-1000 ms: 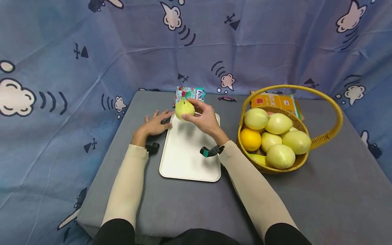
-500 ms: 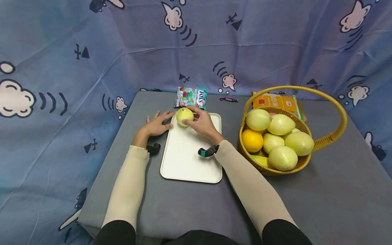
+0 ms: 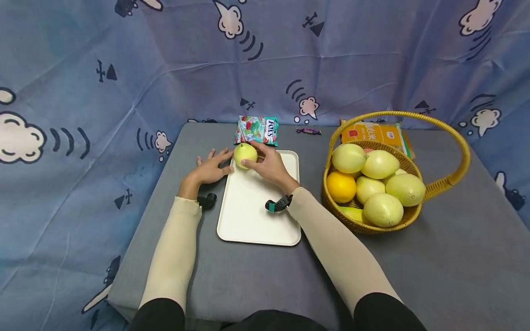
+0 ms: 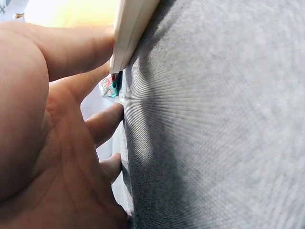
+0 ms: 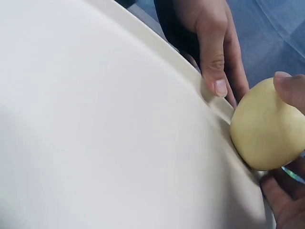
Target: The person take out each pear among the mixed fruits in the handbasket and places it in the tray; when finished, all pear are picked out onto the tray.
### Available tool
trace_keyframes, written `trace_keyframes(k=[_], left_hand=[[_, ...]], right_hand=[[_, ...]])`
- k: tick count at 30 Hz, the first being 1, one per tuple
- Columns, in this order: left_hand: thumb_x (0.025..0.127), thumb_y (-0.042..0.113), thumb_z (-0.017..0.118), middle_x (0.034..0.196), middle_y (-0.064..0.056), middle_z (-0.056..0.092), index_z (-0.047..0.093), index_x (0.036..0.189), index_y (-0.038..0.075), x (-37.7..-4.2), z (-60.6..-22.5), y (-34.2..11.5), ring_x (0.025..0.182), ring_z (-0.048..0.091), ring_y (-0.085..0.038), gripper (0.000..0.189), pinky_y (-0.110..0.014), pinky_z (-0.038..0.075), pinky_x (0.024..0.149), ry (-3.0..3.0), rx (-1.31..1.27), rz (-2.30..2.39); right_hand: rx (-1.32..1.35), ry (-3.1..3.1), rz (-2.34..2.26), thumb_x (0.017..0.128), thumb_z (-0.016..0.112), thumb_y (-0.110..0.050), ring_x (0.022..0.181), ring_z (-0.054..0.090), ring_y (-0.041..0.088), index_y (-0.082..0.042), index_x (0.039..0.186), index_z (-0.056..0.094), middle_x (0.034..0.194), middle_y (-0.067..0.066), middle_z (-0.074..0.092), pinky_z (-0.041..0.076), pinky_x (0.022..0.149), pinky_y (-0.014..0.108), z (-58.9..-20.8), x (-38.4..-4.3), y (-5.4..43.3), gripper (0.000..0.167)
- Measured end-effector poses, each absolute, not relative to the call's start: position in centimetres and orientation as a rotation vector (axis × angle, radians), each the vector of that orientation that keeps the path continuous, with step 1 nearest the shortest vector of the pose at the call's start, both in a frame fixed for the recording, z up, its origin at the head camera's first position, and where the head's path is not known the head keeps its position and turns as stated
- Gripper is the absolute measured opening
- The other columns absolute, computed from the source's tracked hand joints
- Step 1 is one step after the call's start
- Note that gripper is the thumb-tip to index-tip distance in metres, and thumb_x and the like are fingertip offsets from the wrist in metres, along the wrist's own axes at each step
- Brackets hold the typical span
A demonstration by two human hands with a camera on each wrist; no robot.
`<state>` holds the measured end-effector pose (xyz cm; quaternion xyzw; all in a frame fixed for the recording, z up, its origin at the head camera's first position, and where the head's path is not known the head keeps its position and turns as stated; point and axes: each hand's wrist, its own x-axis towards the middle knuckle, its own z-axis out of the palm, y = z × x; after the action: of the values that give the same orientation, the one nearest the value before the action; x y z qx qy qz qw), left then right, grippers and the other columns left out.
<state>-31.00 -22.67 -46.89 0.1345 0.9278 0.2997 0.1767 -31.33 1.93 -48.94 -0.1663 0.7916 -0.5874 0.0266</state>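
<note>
A round yellow-green pear (image 3: 245, 155) is at the far left corner of the white tray (image 3: 258, 216). My right hand (image 3: 271, 164) grips it from the right, thumb on the near side and fingers round the far side. In the right wrist view the pear (image 5: 268, 126) sits right at the tray's rim, between thumb and fingers. My left hand (image 3: 210, 170) lies with fingers spread at the tray's left edge. In the left wrist view its thumb (image 4: 78, 50) touches the tray's outer wall (image 4: 131, 33), and its other fingertips reach down to the grey cloth.
Behind the tray lies a shiny candy bag (image 3: 256, 130), with a purple wrapped candy (image 3: 308, 131) to its right. A yellow wicker basket (image 3: 443, 181) on the right holds several pale green fruits, an orange (image 3: 341, 187) and a banana (image 3: 352, 214). An orange packet (image 3: 374, 133) lies behind it.
My right hand has lowered the pear to the tray's far left corner, shifting it slightly left. The left hand stays at the tray's edge.
</note>
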Motion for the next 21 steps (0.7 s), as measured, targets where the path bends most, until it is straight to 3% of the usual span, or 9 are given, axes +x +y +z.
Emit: trace_keyframes(k=[8, 16, 21], left_hand=[[0.114, 0.039, 0.057, 0.186, -0.01, 0.011, 0.026, 0.177, 0.025, -30.9, -46.8, -22.0, 0.171, -0.013, -0.042, 0.072, -0.075, -0.022, 0.126, 2.614, 0.378, 0.844], [0.115, 0.039, 0.056, 0.186, -0.011, 0.009, 0.025, 0.177, 0.022, -30.7, -46.7, -22.3, 0.17, -0.015, -0.043, 0.072, -0.076, -0.024, 0.125, 2.614, 0.37, 0.84], [0.115, 0.039, 0.056, 0.186, -0.011, 0.008, 0.024, 0.177, 0.02, -30.5, -46.4, -22.3, 0.17, -0.016, -0.043, 0.072, -0.076, -0.024, 0.124, 2.6, 0.377, 0.85]], right_hand=[[-0.468, 2.638, -1.685, 0.097, 0.087, -0.034, 0.148, 0.059, 0.03, -0.009, 0.163, 0.053, 0.163, 0.013, 0.058, 0.049, 0.123, 0.038, -47.0, -28.2, 3.5, 0.079], [-0.764, 2.625, -1.663, 0.094, 0.09, -0.032, 0.147, 0.059, 0.026, -0.011, 0.161, 0.057, 0.162, 0.012, 0.059, 0.047, 0.124, 0.035, -42.7, -23.0, 6.5, 0.077], [-0.959, 2.634, -1.56, 0.09, 0.093, -0.023, 0.144, 0.064, 0.026, -0.012, 0.158, 0.06, 0.158, 0.01, 0.064, 0.05, 0.122, 0.04, -40.0, -19.0, 10.2, 0.077]])
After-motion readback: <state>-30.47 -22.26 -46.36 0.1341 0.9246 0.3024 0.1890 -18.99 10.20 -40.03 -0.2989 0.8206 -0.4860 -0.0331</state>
